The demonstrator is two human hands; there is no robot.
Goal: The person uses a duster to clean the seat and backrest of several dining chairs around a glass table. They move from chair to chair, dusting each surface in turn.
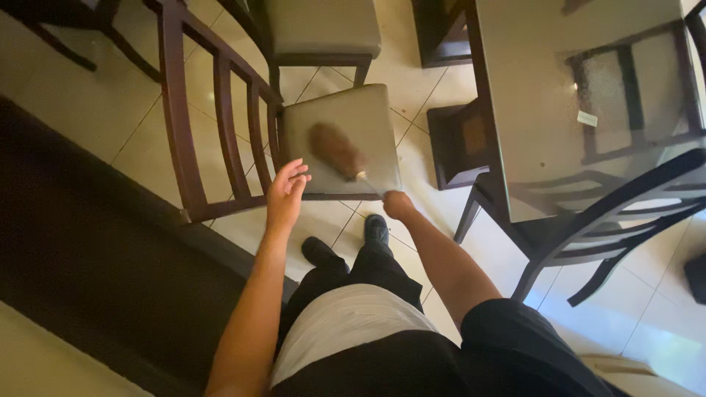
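Head view: right hand (398, 204) grips a blurred brush (337, 151), probably a duster, lying on the chair seat (368, 117); left hand (285, 193) hangs open by the seat's left edge; glass table (544, 95) stands near, tiled floor between

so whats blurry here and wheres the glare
Head view: the brown duster on the chair seat is smeared by motion blur, while the right hand gripping its handle stays fairly sharp; the glass table top mirrors chair backs; bright glare on the floor tiles at lower right.
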